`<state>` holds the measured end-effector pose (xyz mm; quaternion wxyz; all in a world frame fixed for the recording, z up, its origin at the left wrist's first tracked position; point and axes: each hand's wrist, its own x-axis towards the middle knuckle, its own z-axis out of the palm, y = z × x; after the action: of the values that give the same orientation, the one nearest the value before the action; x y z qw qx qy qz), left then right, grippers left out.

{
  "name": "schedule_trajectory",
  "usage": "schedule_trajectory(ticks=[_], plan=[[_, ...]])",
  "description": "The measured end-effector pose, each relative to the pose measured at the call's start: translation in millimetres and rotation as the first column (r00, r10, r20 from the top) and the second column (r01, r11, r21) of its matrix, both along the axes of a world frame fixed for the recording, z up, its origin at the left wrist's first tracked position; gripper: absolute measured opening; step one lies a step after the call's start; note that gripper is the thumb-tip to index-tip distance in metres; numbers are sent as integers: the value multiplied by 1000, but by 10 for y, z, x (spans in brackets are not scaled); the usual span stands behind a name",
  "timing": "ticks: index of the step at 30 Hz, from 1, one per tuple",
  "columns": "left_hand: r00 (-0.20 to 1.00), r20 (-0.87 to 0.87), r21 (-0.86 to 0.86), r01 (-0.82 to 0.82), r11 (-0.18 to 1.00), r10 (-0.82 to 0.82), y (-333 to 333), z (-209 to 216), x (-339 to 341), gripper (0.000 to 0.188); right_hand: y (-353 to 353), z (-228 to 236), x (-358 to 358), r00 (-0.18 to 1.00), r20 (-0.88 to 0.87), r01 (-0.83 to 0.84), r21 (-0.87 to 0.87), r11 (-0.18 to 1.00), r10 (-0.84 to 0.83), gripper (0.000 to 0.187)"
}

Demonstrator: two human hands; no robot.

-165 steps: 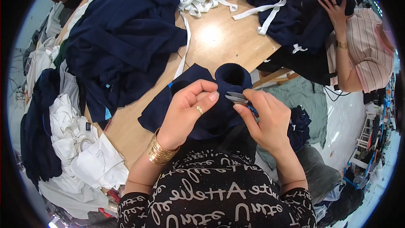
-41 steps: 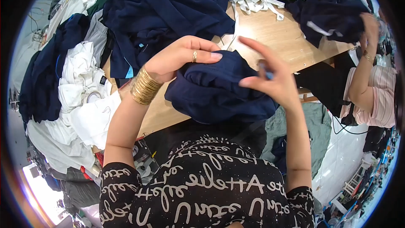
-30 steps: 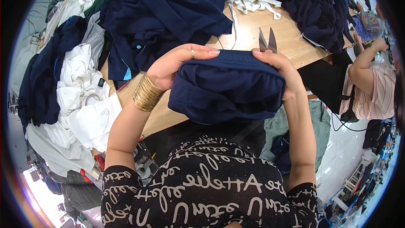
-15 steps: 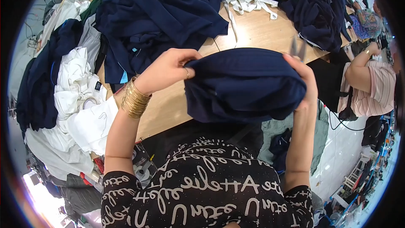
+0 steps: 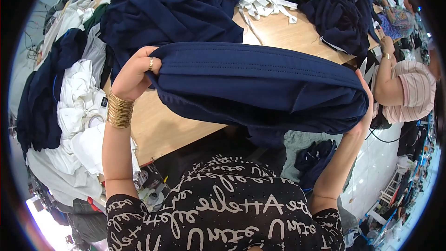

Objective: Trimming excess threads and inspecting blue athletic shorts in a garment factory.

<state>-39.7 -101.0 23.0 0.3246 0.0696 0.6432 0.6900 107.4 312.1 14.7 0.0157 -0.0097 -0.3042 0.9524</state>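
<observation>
A navy garment is stretched sideways in front of my chest, its wide stitched waistband along the top. My left hand, with a ring and stacked gold bangles at the wrist, has its fingers curled round the band's left end. At the other end, my right hand grips the band, most of its fingers hidden inside or behind the cloth. Pointed metal blades, like those of scissors or snips, stick up beyond the right fingers; their handle is hidden. Part of the garment hangs down toward my lap.
Navy cloth is heaped on the wooden table, with white tapes and another dark pile at the back. White garments lie at left. A co-worker in a striped top sits close by at right.
My hands have moved apart, the left to the left and the right to the right. The waistband between them has gone from bunched to stretched wide.
</observation>
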Motion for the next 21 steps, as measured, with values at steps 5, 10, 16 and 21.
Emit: schedule_trajectory(ticks=[5,10,16,21], plan=[[999,46,55,-30,998,28,64,-27,-12,20,-98,48,-16,951,290,96,41,995,-104,27],[939,-342,-182,-47,982,-19,372,21,124,35,-445,-5,-126,962,123,-102,990,99,-244,14],[768,-490,-303,294,907,-413,926,194,248,29,-1185,-22,-470,968,41,-167,840,517,247,32],[619,-716,-445,-49,894,-323,843,-16,280,29,-760,352,-268,964,84,133,670,730,-253,21]])
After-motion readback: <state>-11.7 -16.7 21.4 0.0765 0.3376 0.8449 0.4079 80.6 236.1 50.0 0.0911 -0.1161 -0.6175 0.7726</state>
